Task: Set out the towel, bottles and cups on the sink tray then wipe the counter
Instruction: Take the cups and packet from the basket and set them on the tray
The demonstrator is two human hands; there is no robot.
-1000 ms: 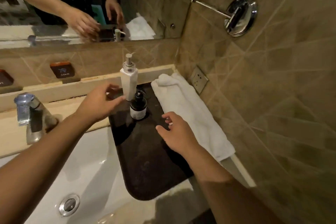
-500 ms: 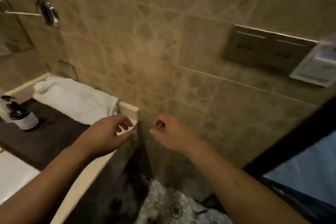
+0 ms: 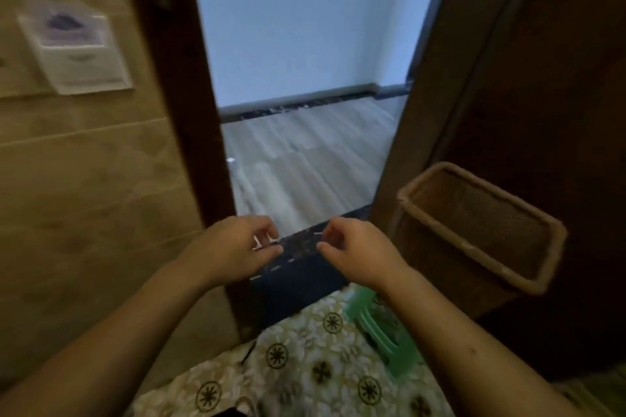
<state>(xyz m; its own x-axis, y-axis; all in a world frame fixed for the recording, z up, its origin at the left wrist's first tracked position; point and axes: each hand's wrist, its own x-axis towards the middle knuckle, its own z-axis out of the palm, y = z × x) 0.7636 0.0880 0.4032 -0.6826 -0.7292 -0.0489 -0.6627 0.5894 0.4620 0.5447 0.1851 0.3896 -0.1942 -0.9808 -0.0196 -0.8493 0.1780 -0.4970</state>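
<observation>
**You have turned away from the sink — hands empty, doorway ahead**

Your left hand (image 3: 237, 247) and right hand (image 3: 355, 250) hang side by side in front of you, fingers loosely curled, thumbs near the fingertips. As far as the blur allows, neither holds anything.

A second ago those hands hovered over the dark sink tray, with two bottles standing on it and the white towel lying beside it. Now none of that is in view. Your head has swung right, past the tiled wall, and you face the open doorway (image 3: 305, 78).

Taking the doorway as landmark: your hands sit just below its opening, over the dark threshold (image 3: 298, 267). A woven basket (image 3: 474, 230) stands to its right, against the wooden door (image 3: 542, 78). A green object (image 3: 382, 332) lies on the patterned floor (image 3: 305, 366) below the doorway, near the basket's foot. A blurred white fixture (image 3: 78, 51) hangs on the tiled wall to its left.

The towel and bottles look placed; no cups showed on the tray — you are probably off to fetch them, or a cloth for wiping.
</observation>
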